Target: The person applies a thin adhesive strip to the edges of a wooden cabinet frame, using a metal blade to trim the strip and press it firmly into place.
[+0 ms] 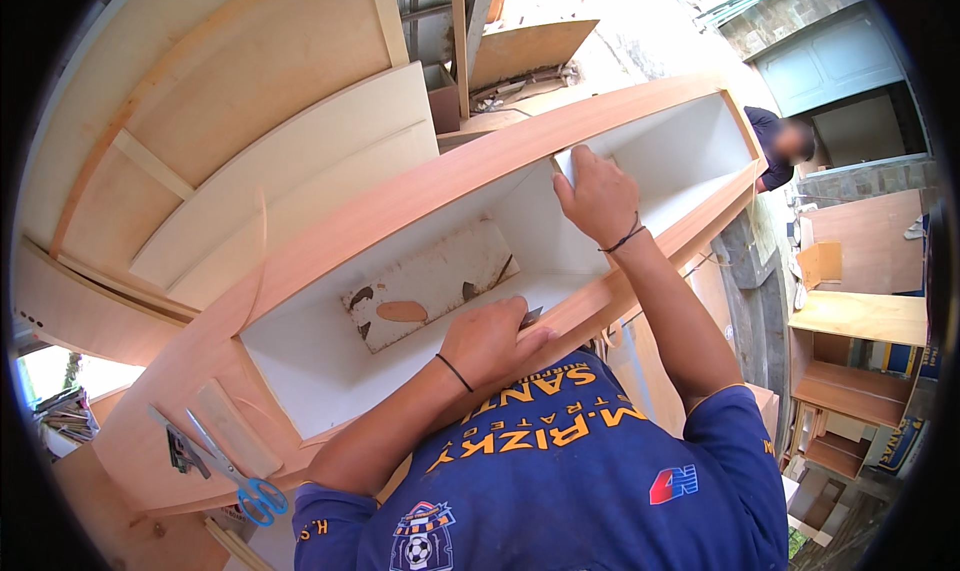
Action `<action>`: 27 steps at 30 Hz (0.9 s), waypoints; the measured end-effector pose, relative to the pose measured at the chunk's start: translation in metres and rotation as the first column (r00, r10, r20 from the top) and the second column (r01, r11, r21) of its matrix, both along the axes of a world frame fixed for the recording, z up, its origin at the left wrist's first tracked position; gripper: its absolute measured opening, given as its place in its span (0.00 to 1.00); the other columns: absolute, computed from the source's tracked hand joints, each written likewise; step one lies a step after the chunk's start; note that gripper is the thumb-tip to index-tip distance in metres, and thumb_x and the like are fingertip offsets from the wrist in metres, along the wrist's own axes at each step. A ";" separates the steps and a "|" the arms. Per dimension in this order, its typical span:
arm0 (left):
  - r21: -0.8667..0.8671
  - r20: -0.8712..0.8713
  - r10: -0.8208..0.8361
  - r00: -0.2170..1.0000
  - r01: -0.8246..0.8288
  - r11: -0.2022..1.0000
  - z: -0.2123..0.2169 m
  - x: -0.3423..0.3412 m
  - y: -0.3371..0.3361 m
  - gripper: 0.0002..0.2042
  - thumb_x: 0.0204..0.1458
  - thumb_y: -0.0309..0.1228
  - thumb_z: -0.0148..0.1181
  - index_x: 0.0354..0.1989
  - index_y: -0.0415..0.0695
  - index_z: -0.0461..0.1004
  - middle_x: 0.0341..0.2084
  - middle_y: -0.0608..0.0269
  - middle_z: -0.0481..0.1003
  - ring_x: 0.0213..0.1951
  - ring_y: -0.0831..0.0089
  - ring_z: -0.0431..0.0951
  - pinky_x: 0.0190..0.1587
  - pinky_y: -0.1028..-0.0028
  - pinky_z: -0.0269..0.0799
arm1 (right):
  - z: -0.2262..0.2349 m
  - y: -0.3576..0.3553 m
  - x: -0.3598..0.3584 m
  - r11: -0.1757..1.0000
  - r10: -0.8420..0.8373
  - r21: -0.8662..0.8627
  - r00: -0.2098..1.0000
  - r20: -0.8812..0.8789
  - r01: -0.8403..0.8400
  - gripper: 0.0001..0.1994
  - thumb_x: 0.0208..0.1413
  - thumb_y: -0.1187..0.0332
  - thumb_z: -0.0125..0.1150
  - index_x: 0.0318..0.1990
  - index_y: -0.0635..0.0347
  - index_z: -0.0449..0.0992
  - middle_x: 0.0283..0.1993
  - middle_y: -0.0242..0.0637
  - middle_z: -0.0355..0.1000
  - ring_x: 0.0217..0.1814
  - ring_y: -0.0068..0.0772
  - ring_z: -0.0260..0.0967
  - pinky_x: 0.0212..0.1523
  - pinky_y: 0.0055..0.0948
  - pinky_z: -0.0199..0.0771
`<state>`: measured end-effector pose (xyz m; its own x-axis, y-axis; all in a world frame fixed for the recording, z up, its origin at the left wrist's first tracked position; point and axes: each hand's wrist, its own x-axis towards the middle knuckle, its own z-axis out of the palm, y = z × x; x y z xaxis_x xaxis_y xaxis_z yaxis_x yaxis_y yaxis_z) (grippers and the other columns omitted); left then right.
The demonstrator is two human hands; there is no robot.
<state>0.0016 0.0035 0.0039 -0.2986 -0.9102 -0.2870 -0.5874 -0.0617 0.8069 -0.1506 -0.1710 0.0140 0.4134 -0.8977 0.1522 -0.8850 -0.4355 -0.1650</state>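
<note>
In front of me lies a long wood-veneer cabinet (420,186) with a curved side and a white-lined interior. My left hand (488,343) is closed at its near edge, with a small metal blade (532,316) sticking out beyond the fingers; the rest of that tool is hidden. Reaching across the opening, my right hand (598,196) is closed on a small pale block (566,164) against the far inner edge. Inside the cabinet, a worn, stained board (440,281) with an oval brown patch leans near my left hand.
Blue-handled scissors (262,501), a dark tool (182,455) and a veneer offcut (240,426) lie on the cabinet's left end. Large curved panels (230,101) stand at the far left. Another person (775,146) is beyond the right end. Wooden shelving (855,371) stands at right.
</note>
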 end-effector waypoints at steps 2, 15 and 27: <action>-0.008 0.011 0.000 1.000 0.000 1.000 -0.001 -0.001 -0.001 0.24 0.52 0.53 0.56 0.32 0.38 0.73 0.26 0.46 0.76 0.32 0.49 0.76 0.35 0.57 0.70 | 0.000 0.001 0.000 1.000 -0.015 0.001 1.000 -0.012 0.015 0.14 0.53 0.59 0.57 0.34 0.62 0.67 0.28 0.51 0.73 0.33 0.55 0.72 0.34 0.48 0.71; 0.050 -0.063 0.021 0.998 -0.017 0.999 -0.006 0.005 -0.010 0.20 0.55 0.47 0.56 0.29 0.38 0.75 0.18 0.52 0.73 0.22 0.61 0.73 0.29 0.66 0.68 | 0.035 0.034 -0.086 0.973 -0.207 0.179 0.883 0.422 0.143 0.14 0.53 0.61 0.62 0.38 0.64 0.73 0.20 0.42 0.69 0.22 0.41 0.69 0.25 0.35 0.68; -0.033 -0.436 0.467 0.769 -0.532 0.846 -0.036 -0.052 -0.116 0.17 0.60 0.35 0.49 0.46 0.32 0.74 0.36 0.54 0.79 0.39 0.69 0.77 0.47 0.72 0.69 | -0.006 0.052 -0.117 0.999 -0.029 0.049 0.753 0.657 -0.005 0.16 0.49 0.63 0.64 0.42 0.65 0.72 0.21 0.38 0.67 0.23 0.38 0.67 0.30 0.34 0.64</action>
<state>-0.0502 -0.1121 -0.0316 0.1535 -0.9833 -0.0981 -0.1342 -0.1191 0.9838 -0.2672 -0.1190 0.0081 0.2156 -0.9145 0.3423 -0.5562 -0.4032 -0.7267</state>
